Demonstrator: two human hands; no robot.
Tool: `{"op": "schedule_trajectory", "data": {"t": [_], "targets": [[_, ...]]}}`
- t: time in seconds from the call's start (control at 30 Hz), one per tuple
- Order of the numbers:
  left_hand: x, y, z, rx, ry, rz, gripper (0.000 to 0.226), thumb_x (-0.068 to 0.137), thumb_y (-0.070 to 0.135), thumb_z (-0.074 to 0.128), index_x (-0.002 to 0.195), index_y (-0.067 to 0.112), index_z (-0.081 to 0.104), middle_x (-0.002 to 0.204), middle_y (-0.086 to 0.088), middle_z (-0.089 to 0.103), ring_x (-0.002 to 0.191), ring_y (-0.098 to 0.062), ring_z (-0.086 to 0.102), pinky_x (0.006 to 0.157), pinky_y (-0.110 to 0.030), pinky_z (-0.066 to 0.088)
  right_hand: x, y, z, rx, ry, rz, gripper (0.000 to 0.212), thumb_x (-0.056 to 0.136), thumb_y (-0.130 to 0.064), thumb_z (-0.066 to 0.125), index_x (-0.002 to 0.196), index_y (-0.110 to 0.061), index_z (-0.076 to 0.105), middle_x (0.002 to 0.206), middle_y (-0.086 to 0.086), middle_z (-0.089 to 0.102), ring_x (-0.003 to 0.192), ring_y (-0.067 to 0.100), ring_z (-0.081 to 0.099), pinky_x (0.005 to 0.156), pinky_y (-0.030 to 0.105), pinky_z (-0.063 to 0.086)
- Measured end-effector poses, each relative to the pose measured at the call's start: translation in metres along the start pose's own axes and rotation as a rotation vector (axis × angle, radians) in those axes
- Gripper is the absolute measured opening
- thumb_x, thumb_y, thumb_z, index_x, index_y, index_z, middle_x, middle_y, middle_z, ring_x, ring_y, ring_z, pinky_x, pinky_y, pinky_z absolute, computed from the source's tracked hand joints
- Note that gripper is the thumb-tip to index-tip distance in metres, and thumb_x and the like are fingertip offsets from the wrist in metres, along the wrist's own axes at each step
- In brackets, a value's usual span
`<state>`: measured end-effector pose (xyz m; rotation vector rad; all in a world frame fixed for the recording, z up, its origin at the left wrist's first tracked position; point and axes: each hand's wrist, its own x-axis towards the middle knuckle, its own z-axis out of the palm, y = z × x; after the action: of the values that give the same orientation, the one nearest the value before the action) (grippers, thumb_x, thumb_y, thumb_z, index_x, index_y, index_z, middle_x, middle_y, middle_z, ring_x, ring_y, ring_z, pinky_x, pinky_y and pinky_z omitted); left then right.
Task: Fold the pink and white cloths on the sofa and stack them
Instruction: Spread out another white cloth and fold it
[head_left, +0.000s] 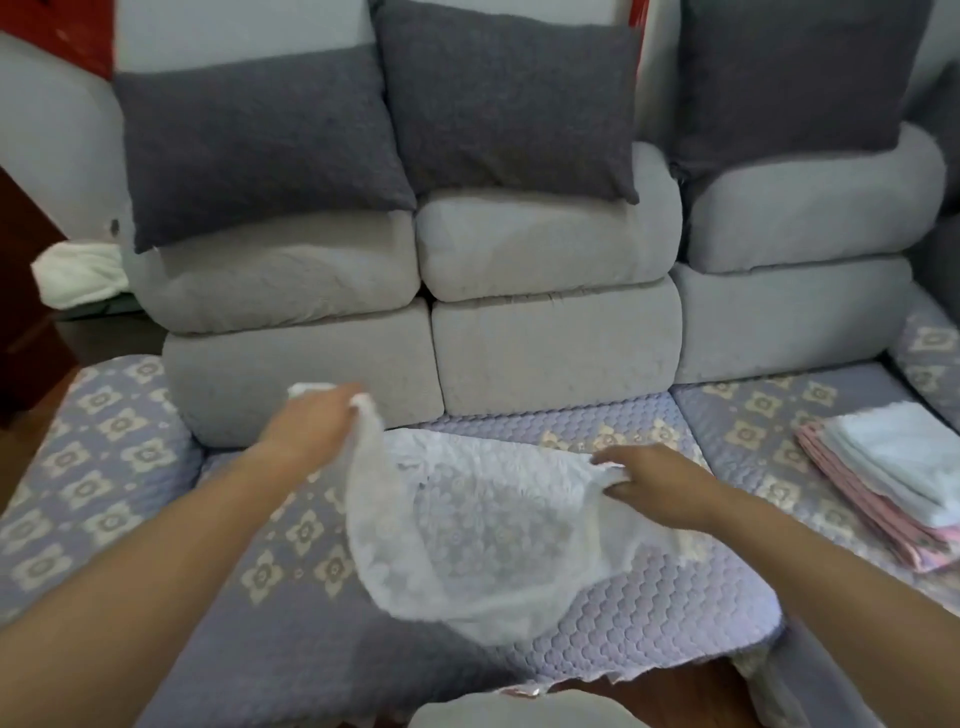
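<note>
Soft cloth everywhere we look

We see a sheer, lacy white cloth (467, 540), a quilted matt seat cover (649, 587), and fuzzy grey cushions (550, 244).

A grey sofa (550, 332) fills most of the view, built from 3 sections of plump back cushions stacked in 2 tiers. Against its backrest, 3 dark grey pillows (260, 150) are propped upright. Its seat is covered by a quilted lilac cover (130, 447) printed with cream flower motifs. Left of the sofa, dark reddish-brown wooden furniture (21, 291) is seen, with a bundled white towel (83, 275) lying beside the sofa's left arm. Behind the sofa, a strip of red (636, 15) shows between 2 pillows. Soft, even light falls across everything.
</note>
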<state>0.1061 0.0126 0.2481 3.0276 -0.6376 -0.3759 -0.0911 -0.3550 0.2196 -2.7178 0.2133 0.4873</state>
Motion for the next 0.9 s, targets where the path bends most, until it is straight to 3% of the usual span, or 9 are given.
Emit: {"op": "schedule_trajectory", "data": {"t": [0.13, 0.2, 0.27, 0.37, 0.43, 0.5, 0.57, 0.73, 0.9], "targets": [[-0.035, 0.108, -0.062, -0.486, -0.071, 0.456, 0.045, 0.084, -0.006, 0.049, 0.101, 0.026, 0.075, 0.101, 0.013, 0.072, 0.089, 0.003, 0.060, 0.078, -0.014, 0.040, -0.016, -0.082, -0.047, 0.567, -0.063, -0.226, 0.079, 0.083, -0.037, 0.078, 0.142, -0.058, 0.029, 0.081, -0.026, 0.062, 0.072, -0.007, 0.058, 0.069, 0.015, 0.048], [-0.054, 0.141, -0.078, -0.681, -0.191, 0.558, 0.051, 0.078, -0.011, 0.048, 0.097, 0.028, 0.074, 0.091, 0.016, 0.071, 0.079, 0.007, 0.059, 0.074, -0.008, 0.040, -0.014, -0.104, -0.058, 0.796, -0.009, -0.285, 0.059, 0.085, -0.025, 0.078, 0.131, -0.047, 0.049, 0.093, -0.024, 0.069, 0.090, -0.003, 0.066, 0.081, 0.021, 0.055], [-0.061, 0.153, -0.078, -0.991, -0.198, 0.608, 0.059, 0.079, -0.008, 0.051, 0.118, 0.033, 0.065, 0.114, 0.002, 0.069, 0.102, -0.006, 0.063, 0.089, -0.017, 0.045, -0.010, -0.117, -0.063, 0.935, 0.100, -0.265, 0.026, 0.092, -0.016, 0.069, 0.116, -0.027, 0.067, 0.105, -0.008, 0.075, 0.102, 0.012, 0.070, 0.090, 0.033, 0.057], [-0.073, 0.154, -0.051, -1.227, 0.372, 0.293, 0.050, 0.084, 0.011, 0.060, 0.126, 0.037, 0.053, 0.127, 0.000, 0.056, 0.117, -0.005, 0.055, 0.099, -0.020, 0.043, -0.002, -0.121, -0.063, 1.176, 0.311, -0.048, 0.015, 0.095, -0.024, 0.064, 0.101, -0.014, 0.073, 0.096, 0.007, 0.077, 0.092, 0.024, 0.074, 0.091, 0.047, 0.058], [-0.093, 0.161, -0.027, -1.167, 0.616, 0.047, 0.018, 0.092, 0.020, 0.064, 0.105, 0.030, 0.057, 0.099, 0.001, 0.059, 0.087, -0.002, 0.057, 0.078, -0.018, 0.046, 0.003, -0.126, -0.065, 1.384, 0.418, 0.029, 0.011, 0.097, -0.024, 0.063, 0.095, -0.015, 0.070, 0.087, 0.007, 0.074, 0.083, 0.023, 0.072, 0.086, 0.044, 0.058], [-0.107, 0.172, -0.015, -1.291, 0.298, 0.084, 0.021, 0.091, 0.039, 0.069, 0.101, 0.026, 0.056, 0.090, 0.000, 0.063, 0.073, -0.007, 0.060, 0.067, -0.027, 0.054, 0.003, -0.138, -0.069, 1.465, 0.414, -0.017, 0.012, 0.102, -0.015, 0.054, 0.098, -0.013, 0.065, 0.080, 0.008, 0.068, 0.074, 0.022, 0.068, 0.075, 0.041, 0.056], [-0.102, 0.176, -0.008, -1.386, 0.024, 0.116, 0.047, 0.081, 0.057, 0.072, 0.114, 0.030, 0.051, 0.109, 0.004, 0.065, 0.094, -0.009, 0.067, 0.079, -0.036, 0.060, 0.002, -0.154, -0.070, 1.469, 0.379, -0.057, 0.010, 0.103, -0.011, 0.050, 0.103, -0.010, 0.060, 0.083, 0.013, 0.067, 0.078, 0.029, 0.070, 0.075, 0.044, 0.057], [-0.069, 0.148, -0.016, -1.476, 0.141, 0.058, 0.013, 0.100, 0.008, 0.056, 0.109, 0.005, 0.065, 0.088, -0.008, 0.070, 0.070, -0.017, 0.066, 0.065, -0.036, 0.056, 0.001, -0.163, -0.079, 1.490, 0.185, -0.113, 0.024, 0.105, -0.019, 0.046, 0.112, 0.003, 0.054, 0.091, 0.029, 0.069, 0.080, 0.039, 0.069, 0.072, 0.045, 0.057], [-0.021, 0.057, -0.039, -1.463, -0.035, -0.441, 0.027, 0.106, 0.020, 0.041, 0.092, 0.007, 0.060, 0.063, -0.012, 0.054, 0.045, -0.023, 0.054, 0.048, -0.032, 0.055, 0.039, -0.109, -0.133, 1.331, 0.349, 0.328, 0.032, 0.107, -0.038, 0.033, 0.106, -0.013, 0.053, 0.080, 0.011, 0.069, 0.069, 0.022, 0.067, 0.081, 0.041, 0.057]]}}
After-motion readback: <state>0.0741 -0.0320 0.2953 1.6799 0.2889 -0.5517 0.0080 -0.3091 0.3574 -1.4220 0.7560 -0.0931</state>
